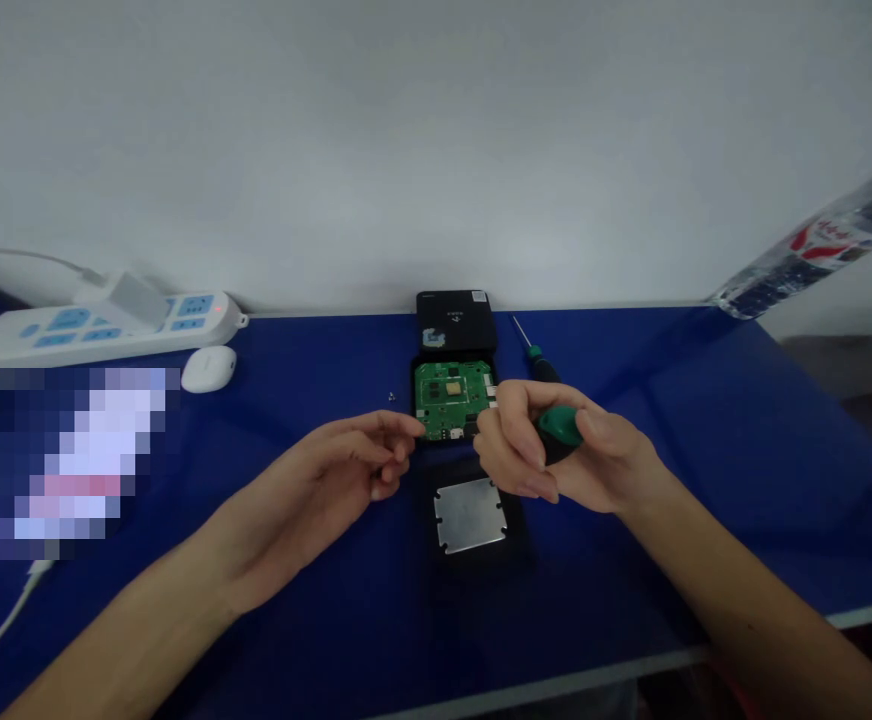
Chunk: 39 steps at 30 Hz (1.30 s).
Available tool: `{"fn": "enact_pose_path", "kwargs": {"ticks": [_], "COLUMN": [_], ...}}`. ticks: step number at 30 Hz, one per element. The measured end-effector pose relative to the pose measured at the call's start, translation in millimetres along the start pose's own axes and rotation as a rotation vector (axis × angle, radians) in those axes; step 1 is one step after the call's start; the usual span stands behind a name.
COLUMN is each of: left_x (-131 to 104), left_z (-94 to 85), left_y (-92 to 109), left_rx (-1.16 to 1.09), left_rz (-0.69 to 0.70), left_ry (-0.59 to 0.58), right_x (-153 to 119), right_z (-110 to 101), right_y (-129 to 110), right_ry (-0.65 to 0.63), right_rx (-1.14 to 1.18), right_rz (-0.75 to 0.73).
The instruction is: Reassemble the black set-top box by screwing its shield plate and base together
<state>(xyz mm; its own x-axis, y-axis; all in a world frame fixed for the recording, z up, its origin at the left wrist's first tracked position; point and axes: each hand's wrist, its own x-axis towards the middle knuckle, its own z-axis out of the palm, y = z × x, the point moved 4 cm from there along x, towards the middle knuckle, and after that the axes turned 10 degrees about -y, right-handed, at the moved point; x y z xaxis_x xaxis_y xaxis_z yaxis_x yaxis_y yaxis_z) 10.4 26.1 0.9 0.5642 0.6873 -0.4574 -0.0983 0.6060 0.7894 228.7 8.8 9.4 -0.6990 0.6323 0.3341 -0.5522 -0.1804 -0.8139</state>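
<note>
A green circuit board (443, 395) sits in a black case at the middle of the blue table. My left hand (353, 465) is at the board's lower left corner, fingers curled loosely and apart, with nothing visible in them. Over the board's right edge, my right hand (563, 445) is wrapped round a screwdriver with a green and black handle (560, 426); its shaft and tip are hidden. Nearer to me lies a black panel with a silver metal plate (470, 515) on it. Tiny screws (392, 397) lie left of the case.
Behind the board is a black box cover (455, 320). A second screwdriver (537, 355) lies to its right. On the left are a power strip (27, 338), a white earbud case (209, 369) and a blurred phone (98, 450). A bottle (818, 245) leans at far right.
</note>
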Motion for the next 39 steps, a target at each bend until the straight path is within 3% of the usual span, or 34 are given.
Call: {"fn": "enact_pose_path", "kwargs": {"ticks": [3,6,31,39], "left_x": [2,4,4,9], "left_z": [-2.6,-5.1,4.4,2.1], "left_y": [-3,-4,-3,-10], "left_rx": [-0.141,-0.226,-0.187,-0.192], "left_rz": [0.109,0.154,0.162,0.137], "left_ry": [0.162,0.239,-0.01,0.018], "right_x": [0,0,0,0], "right_z": [0,1,3,4], "right_y": [0,0,0,-1], "right_ry": [0.005,0.009,0.0,0.001], "right_rx": [0.004,0.018,0.022,0.016], "right_rz": [-0.001,0.002,0.012,0.021]}}
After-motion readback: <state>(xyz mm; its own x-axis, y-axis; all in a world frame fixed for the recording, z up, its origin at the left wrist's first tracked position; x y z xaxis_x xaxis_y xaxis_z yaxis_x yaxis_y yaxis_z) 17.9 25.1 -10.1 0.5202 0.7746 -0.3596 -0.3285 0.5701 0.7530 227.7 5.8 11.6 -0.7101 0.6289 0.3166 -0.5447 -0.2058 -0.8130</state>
